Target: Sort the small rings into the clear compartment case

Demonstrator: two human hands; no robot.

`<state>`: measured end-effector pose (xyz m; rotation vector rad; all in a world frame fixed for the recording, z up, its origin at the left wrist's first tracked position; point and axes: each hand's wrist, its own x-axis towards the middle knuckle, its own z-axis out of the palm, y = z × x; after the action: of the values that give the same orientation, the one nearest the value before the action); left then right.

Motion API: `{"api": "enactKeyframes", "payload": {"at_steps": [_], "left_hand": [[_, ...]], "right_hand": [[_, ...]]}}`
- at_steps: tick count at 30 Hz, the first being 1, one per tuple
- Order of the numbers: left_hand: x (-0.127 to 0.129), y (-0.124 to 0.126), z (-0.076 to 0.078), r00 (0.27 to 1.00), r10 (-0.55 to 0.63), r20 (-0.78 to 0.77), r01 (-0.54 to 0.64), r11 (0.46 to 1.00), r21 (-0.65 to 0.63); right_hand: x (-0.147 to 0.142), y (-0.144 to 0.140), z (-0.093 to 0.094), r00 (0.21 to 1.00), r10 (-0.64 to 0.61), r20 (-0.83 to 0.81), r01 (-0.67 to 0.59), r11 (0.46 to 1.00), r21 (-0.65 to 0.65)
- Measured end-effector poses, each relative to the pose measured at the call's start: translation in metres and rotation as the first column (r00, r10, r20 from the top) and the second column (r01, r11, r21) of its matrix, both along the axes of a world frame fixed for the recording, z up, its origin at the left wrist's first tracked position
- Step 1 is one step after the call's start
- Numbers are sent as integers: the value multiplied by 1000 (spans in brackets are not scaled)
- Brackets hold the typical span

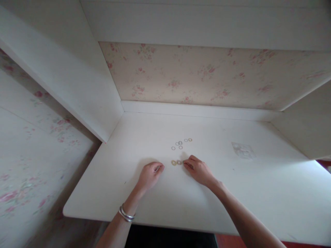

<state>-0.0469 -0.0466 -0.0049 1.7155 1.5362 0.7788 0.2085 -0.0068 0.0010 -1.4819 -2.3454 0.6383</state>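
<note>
Several small rings [180, 144] lie loose on the white desk top [134, 137], some silver, some gold. Two gold rings [176, 162] sit side by side closer to me. My right hand [198, 170] rests on the desk with its fingertips touching the right one of that pair. My left hand [150, 174] rests on the desk to the left of the pair, fingers curled in loosely; whether it holds a ring is hidden. Silver bangles [126, 214] circle my left wrist.
The desk sits in a white alcove with side panels [77, 86] left and right and floral wallpaper [196, 74] behind. A faint smudge or sticker [243, 150] marks the desk at the right. The desk's front edge [155, 224] runs just under my forearms.
</note>
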Motion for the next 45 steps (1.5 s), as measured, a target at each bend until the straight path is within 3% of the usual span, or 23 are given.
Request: {"api": "enactKeyframes", "payload": {"at_steps": [9, 19, 27, 38, 42, 45], "left_hand": [[1, 0, 0, 1000, 14, 5, -14, 1000, 4], [2, -2, 4, 999, 43, -11, -43, 999, 33], [3, -2, 4, 999, 48, -17, -47, 999, 26], [2, -2, 5, 998, 57, 2, -57, 998, 9], [2, -2, 4, 998, 60, 0, -60, 998, 16], [2, -2, 3, 998, 60, 14, -60, 998, 9]], "right_hand": [[9, 16, 0, 984, -118, -130, 120, 993, 9], [19, 81, -2, 943, -302, 142, 294, 953, 76], [18, 99, -5, 917, -329, 224, 312, 944, 109], [22, 89, -3, 937, -308, 168, 275, 942, 191], [11, 61, 0, 964, -264, -9, 259, 936, 238], [-4, 29, 0, 986, -127, -109, 151, 958, 243]]}}
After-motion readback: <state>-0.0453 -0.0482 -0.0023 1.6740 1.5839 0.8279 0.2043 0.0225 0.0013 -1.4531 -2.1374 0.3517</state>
